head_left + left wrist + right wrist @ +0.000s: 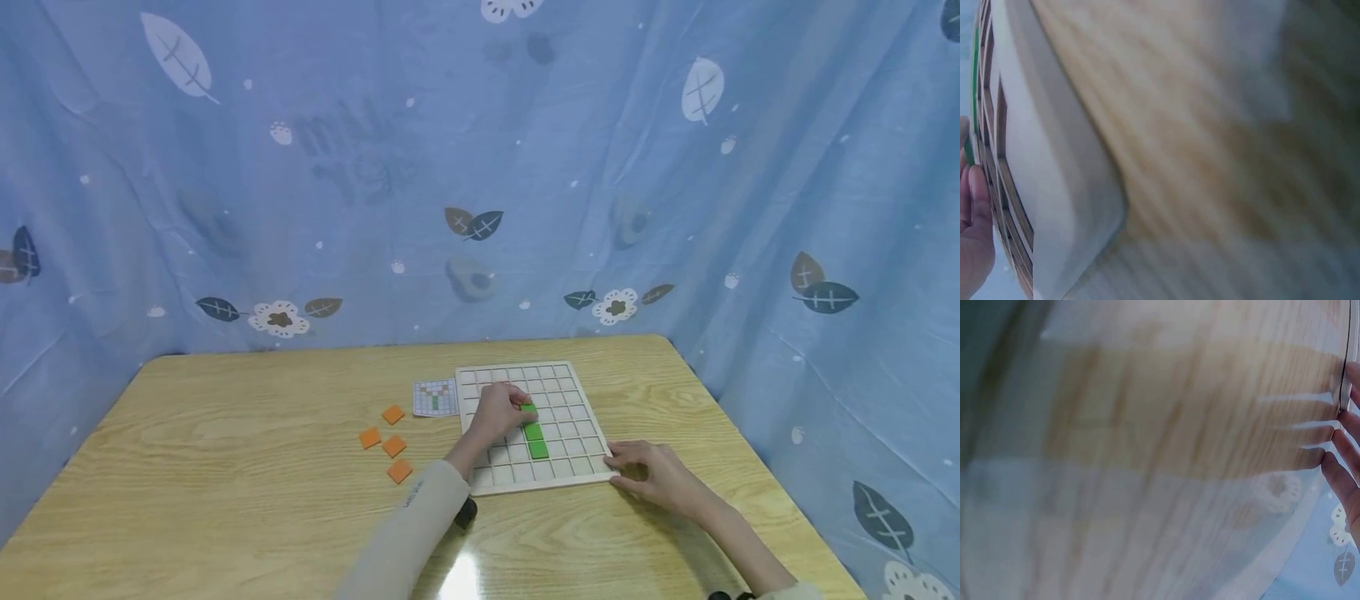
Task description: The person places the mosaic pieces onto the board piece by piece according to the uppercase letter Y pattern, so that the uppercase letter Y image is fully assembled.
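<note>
The left hand (496,412) pinches a green tile (529,408) which it partly hides, and the right hand (660,479), loosely spread, touches the board (573,429).

Blue leaf-print curtain (375,242) hangs behind wooden table (247,450).

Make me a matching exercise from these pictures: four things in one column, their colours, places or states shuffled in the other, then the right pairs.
Column one
1. Left hand
2. Right hand
3. Printed card
4. Loose tiles

Column two
A. Touching the grid board at its near right corner
B. Orange, four of them lying on the table
C. Pinching a green tile
D. Flat, showing a small coloured pattern, beside the board's left edge

Right pairs
1-C
2-A
3-D
4-B
</note>
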